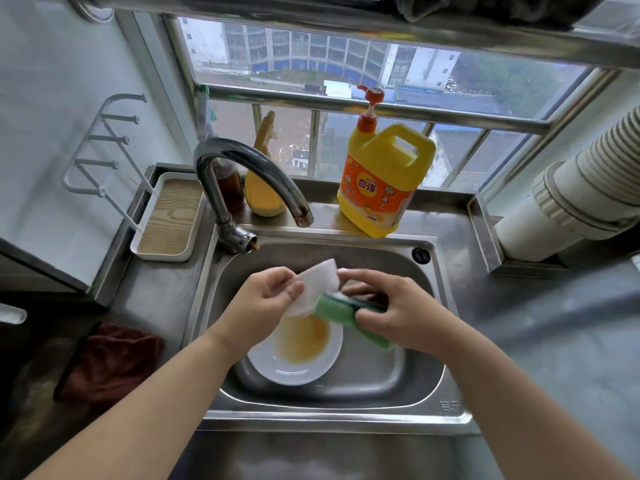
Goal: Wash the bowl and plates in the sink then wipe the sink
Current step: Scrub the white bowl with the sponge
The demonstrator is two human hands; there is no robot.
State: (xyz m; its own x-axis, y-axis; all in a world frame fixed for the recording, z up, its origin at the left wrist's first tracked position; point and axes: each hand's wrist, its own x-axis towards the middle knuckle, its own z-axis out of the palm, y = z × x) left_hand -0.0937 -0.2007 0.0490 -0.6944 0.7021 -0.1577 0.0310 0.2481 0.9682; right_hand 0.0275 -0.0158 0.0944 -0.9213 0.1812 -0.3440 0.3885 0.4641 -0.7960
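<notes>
Over the steel sink (429,393), my left hand (266,303) grips a small white dish (317,285), tilted on edge and blurred; I cannot tell if it is a bowl or a plate. My right hand (394,313) holds a green sponge (341,311) pressed against the dish's lower edge. Below them a white plate (294,370) with an orange-brown greasy stain lies in the sink basin, partly hidden by my left wrist.
A curved steel faucet (242,174) arches over the sink's back left, with no water running. A yellow detergent jug (381,178) stands behind the sink. A white rack tray (169,220) sits at left, a dark red cloth (110,362) on the left counter, and a white pipe (568,199) at right.
</notes>
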